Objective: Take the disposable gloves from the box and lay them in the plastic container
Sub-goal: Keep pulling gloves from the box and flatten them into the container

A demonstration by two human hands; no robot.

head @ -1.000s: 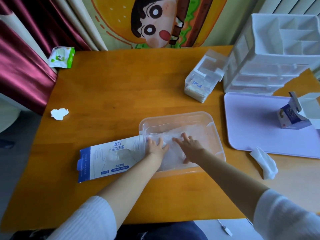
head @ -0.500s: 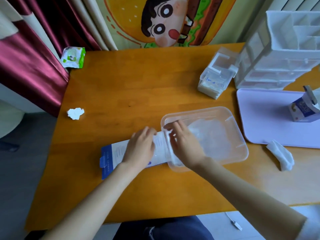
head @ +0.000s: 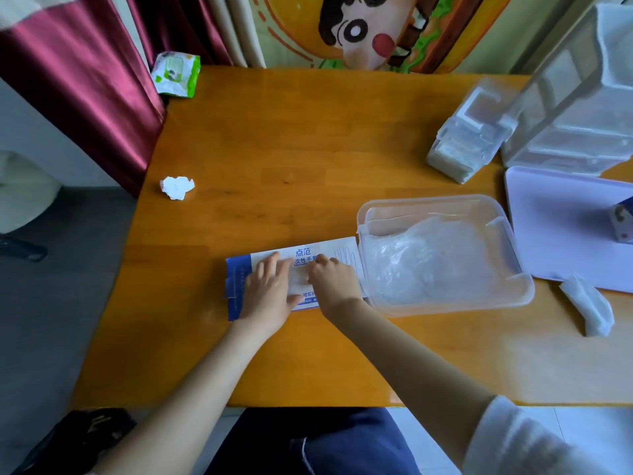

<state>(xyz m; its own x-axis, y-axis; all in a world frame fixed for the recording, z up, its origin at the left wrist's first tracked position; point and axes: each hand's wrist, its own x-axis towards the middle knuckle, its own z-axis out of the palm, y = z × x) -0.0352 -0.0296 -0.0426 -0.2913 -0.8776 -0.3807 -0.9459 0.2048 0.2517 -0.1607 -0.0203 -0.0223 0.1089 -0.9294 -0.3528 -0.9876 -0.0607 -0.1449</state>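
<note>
A flat white and blue glove box point(head: 337, 251) lies on the wooden table point(head: 308, 149), its right end touching the clear plastic container point(head: 428, 201). A pile of clear disposable gloves point(head: 435, 258) lies inside the container. My left hand point(head: 270, 291) rests flat on the left part of the box, fingers straight. My right hand point(head: 334, 281) is over the middle of the box. Its fingers are curled down at the opening and pinch clear glove film between the two hands. The fingertips are partly hidden.
A lavender tray point(head: 565, 228) with a small carton point(head: 625, 222) sits to the right, and a folded tissue point(head: 587, 308) lies in front of it. A clear lidded box point(head: 469, 142) and a white drawer organiser point(head: 575, 108) stand at the back right. Crumpled paper point(head: 177, 187) and a wipes pack point(head: 175, 73) are at the left.
Both hands left the container, where they pressed the gloves down, and moved left onto the box. My right hand crossed the container's rim and now curls at the box opening.
</note>
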